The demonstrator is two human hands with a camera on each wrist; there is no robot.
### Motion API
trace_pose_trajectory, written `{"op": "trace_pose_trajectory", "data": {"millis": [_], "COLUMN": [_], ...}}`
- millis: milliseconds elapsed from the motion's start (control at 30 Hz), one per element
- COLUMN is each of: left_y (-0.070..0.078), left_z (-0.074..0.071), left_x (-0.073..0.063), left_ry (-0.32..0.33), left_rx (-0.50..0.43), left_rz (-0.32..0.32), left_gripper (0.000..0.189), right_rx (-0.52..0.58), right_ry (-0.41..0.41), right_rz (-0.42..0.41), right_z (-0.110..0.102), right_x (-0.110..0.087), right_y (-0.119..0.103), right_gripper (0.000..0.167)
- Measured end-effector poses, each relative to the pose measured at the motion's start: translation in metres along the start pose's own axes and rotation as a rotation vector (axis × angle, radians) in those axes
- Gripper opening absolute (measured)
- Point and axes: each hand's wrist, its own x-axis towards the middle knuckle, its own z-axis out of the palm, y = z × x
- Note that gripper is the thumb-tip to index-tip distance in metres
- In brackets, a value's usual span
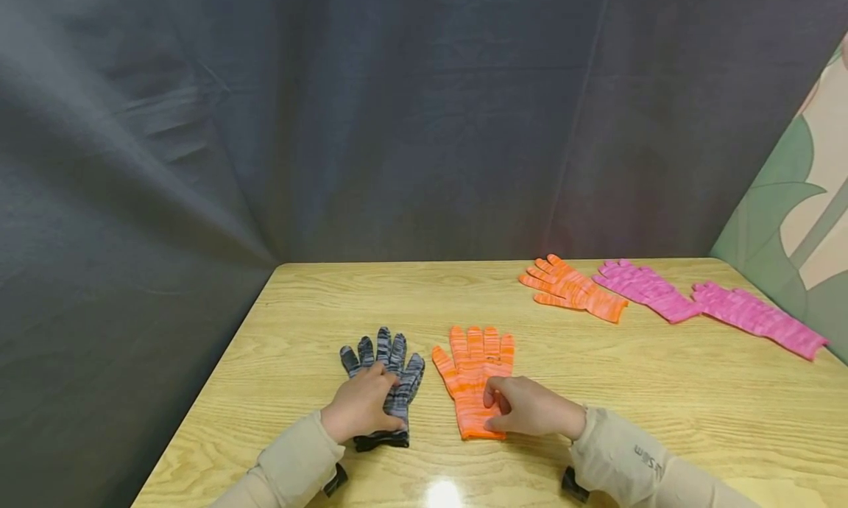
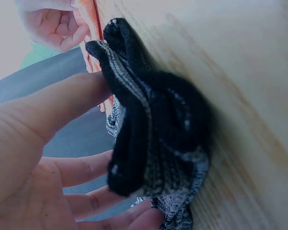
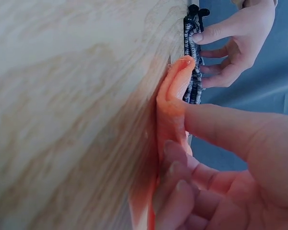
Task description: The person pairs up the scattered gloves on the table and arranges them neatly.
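A grey-and-black knitted glove (image 1: 399,399) lies flat, its fingers pointing away from me. Over its palm rests my left hand (image 1: 364,403), fingers spread and thumb touching the black cuff (image 2: 127,177). Beside it on the right lies an orange knitted glove (image 1: 469,394), also fingers away. My right hand (image 1: 533,408) is at that glove's right side near the cuff (image 3: 175,106), its thumb against the cuff and its loosely bent fingers over the knit. Thumb and fingertips stand apart on both hands.
Toward the back right of the wooden table (image 1: 318,302) lie another orange glove (image 1: 575,287), a pink glove (image 1: 649,291) and a second pink glove (image 1: 758,316). Dark cloth (image 1: 424,125) hangs behind the table and along its left side. A patterned surface (image 1: 795,221) stands at the right.
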Motion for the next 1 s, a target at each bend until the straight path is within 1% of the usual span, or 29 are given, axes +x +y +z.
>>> {"op": "trace_pose_trajectory", "data": {"millis": [400, 600, 800, 1000], "left_y": [-0.0005, -0.0015, -0.0024, -0.0031], "left_z": [-0.0009, -0.0003, -0.0004, -0.0009], "left_x": [0.0003, 0.0008, 0.0016, 0.0016], "left_ry": [-0.012, -0.009, -0.022, -0.013], "left_rx": [-0.02, -0.028, -0.044, -0.038], "left_rz": [-0.005, -0.006, -0.006, -0.001], "left_gripper": [0.061, 0.06, 0.059, 0.061], "right_rx": [-0.004, -0.021, -0.03, -0.039], "right_ry": [-0.015, -0.009, -0.001, 0.001], "right_rz": [-0.012, -0.011, -0.004, -0.018], "right_z": [0.0007, 0.0012, 0.0019, 0.001], "right_x": [-0.0004, -0.0008, -0.002, -0.0026], "right_y": [0.0014, 0.0017, 0.0012, 0.0002], "right_gripper": [0.021, 0.021, 0.022, 0.021]}}
